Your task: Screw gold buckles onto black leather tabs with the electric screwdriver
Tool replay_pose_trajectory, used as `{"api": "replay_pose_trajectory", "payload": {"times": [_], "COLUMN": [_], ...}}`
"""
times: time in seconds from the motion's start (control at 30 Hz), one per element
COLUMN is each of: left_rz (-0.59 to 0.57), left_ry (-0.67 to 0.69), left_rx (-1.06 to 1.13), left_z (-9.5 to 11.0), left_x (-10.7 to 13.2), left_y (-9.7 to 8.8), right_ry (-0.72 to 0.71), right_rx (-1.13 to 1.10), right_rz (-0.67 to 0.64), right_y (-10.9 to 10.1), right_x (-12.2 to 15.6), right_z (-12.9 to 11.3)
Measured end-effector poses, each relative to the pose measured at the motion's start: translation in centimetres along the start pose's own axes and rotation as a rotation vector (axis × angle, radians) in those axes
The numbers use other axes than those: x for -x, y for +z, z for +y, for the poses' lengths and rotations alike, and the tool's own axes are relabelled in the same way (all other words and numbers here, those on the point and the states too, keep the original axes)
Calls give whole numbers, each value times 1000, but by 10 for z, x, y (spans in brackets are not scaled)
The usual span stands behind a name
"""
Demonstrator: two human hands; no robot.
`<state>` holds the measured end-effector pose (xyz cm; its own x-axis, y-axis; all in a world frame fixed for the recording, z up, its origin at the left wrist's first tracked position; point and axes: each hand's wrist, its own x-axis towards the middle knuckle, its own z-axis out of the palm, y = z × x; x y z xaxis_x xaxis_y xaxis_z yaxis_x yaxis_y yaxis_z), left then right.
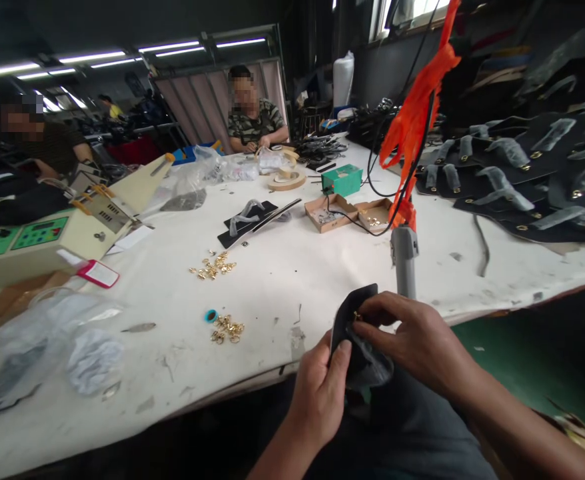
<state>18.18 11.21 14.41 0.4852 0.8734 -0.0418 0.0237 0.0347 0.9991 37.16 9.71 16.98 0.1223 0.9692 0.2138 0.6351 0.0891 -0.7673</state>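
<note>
My left hand (320, 390) grips the near left edge of a black leather-like panel (348, 320), thumb on its face. A clear plastic wrap (372, 363) covers part of this panel, which I hold over my lap at the table's edge. At the panel's upper part, my right hand (412, 333) pinches a small gold metal fitting (356, 316) between thumb and forefinger. The fingers hide most of that fitting. Just beyond my right hand, a grey electric screwdriver (404, 260) hangs upright, with orange plastic strips (407, 127) tied above it.
Two piles of gold fittings (215, 267) lie on the white table (267, 293), the nearer beside a teal ring (211, 315). Shallow cardboard boxes (330, 217) stand by a green box (342, 179). Wrapped black pieces (502, 193) fill the right side. A co-worker (255, 117) sits opposite.
</note>
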Motion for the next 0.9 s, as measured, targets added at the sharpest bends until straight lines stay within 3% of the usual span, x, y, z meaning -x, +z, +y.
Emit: {"api": "replay_pose_trajectory", "payload": {"times": [0.1, 0.23, 0.33, 0.43, 0.57, 0.73, 0.9], "left_rz": [-14, -33, -47, -31, -34, -54, -92], "left_ry": [3, -33, -52, -58, -90, -113, -163], "left_rx": [-59, -13, 24, 48, 122, 176, 340], "left_z": [4, 7, 9, 10, 10, 12, 8], "left_x": [1, 1, 1, 1, 0, -2, -5], "left_y": [0, 1, 1, 1, 2, 4, 7], "right_ry": [-59, -288, -434, -438, -433, -631, -748], "right_rx": [104, 160, 157, 55, -24, 143, 276], "right_rz": [9, 50, 5, -52, 11, 59, -5], "right_y": [-5, -17, -26, -28, -23, -24, -36], "right_x": [2, 2, -3, -6, -5, -4, -6], "right_z": [1, 5, 12, 19, 24, 25, 26]}}
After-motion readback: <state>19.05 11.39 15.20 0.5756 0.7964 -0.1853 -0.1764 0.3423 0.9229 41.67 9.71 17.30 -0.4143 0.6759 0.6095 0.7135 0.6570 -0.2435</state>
